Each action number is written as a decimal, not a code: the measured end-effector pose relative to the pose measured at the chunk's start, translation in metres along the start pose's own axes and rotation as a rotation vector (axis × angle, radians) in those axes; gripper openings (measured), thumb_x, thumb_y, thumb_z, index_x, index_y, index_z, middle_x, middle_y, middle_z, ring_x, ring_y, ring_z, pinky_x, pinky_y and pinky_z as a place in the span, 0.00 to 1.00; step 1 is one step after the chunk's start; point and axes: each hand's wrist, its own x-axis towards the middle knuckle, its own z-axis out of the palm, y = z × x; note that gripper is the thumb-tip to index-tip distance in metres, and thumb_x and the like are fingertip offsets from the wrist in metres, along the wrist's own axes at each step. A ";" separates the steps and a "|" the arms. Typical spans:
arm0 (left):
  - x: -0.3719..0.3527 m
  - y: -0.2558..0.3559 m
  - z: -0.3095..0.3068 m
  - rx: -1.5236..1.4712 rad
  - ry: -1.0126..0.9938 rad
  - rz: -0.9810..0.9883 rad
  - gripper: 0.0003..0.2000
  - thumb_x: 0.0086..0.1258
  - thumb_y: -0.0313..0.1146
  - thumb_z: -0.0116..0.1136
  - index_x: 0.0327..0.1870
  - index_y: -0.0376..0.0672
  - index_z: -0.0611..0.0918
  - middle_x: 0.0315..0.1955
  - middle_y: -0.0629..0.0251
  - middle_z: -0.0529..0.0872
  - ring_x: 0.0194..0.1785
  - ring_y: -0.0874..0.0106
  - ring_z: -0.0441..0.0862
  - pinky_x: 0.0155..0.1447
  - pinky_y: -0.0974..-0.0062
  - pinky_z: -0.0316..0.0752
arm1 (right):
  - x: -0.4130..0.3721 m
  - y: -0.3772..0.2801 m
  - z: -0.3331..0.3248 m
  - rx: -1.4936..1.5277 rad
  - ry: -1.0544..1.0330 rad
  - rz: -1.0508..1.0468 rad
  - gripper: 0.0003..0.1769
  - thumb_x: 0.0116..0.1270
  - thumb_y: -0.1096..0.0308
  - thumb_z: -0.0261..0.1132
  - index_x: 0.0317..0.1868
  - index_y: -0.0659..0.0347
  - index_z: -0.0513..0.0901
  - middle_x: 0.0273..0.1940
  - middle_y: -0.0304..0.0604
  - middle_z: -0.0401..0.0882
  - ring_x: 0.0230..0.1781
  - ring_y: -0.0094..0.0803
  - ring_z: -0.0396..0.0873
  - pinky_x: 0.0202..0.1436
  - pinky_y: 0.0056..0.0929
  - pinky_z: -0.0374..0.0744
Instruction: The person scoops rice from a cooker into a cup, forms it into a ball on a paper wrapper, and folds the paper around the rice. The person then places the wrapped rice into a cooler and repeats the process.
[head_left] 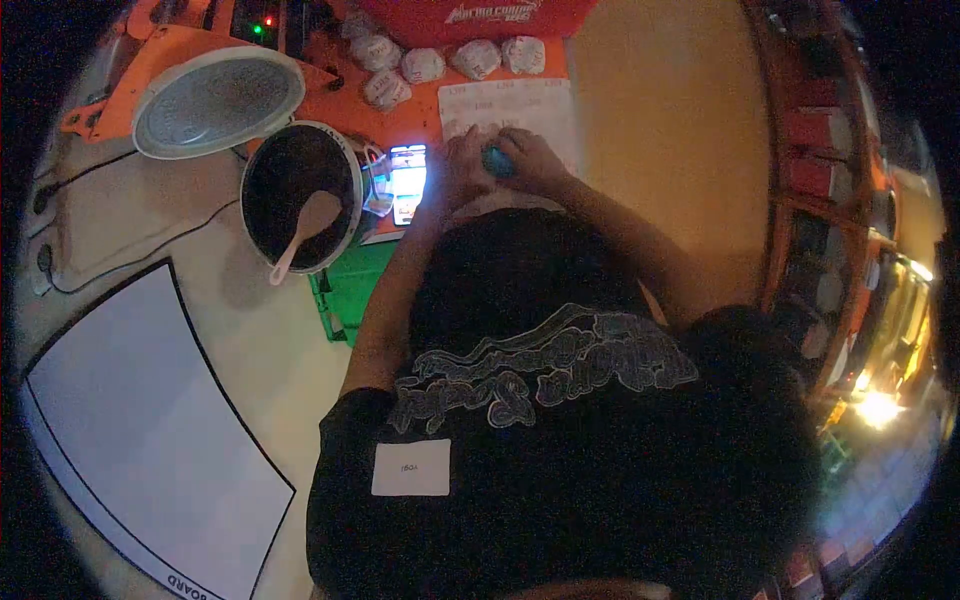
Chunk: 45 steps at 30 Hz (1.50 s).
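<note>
My right hand is curled round a small blue-green rounded thing, whose kind I cannot tell. Right beside it, my left hand rests low over the printed white wrapping paper, its fingers dim and blurred. The paper lies on the orange table, and its near part is hidden beneath both hands. Just left of my left wrist, a lit phone shows a bright screen.
Several paper-wrapped round bundles sit behind the paper, before a red bag. At left stands a dark-lined pot with a spatula in it and its lid raised. A green stool is below.
</note>
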 end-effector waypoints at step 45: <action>0.031 -0.050 -0.054 0.025 0.312 -0.426 0.31 0.58 0.40 0.69 0.62 0.38 0.72 0.58 0.42 0.74 0.61 0.44 0.72 0.64 0.52 0.68 | -0.075 0.032 -0.030 0.117 -0.156 0.023 0.20 0.51 0.58 0.71 0.43 0.58 0.83 0.43 0.49 0.81 0.49 0.50 0.78 0.55 0.46 0.75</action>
